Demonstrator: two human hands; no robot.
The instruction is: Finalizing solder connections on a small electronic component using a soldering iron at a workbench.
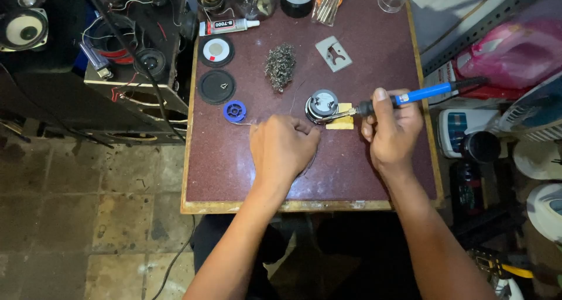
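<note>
Blue-handled soldering iron [410, 96] pinched in the right hand [391, 130] tips onto a small round speaker [321, 105] mid-frame on the maroon counter [374, 48], while the left hand [283, 146], fisted, pinches solder wire [249, 122].

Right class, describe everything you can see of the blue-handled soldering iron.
The blue-handled soldering iron is a slim tool with a bright blue plastic-looking grip, a black collar and a thin metal tip. A dark cord leaves its rear end. It lies nearly level, tip pointing left. The right hand grips it near the collar, pen-fashion. Its tip meets the small round silver speaker, above a yellow block on the maroon table.
</note>
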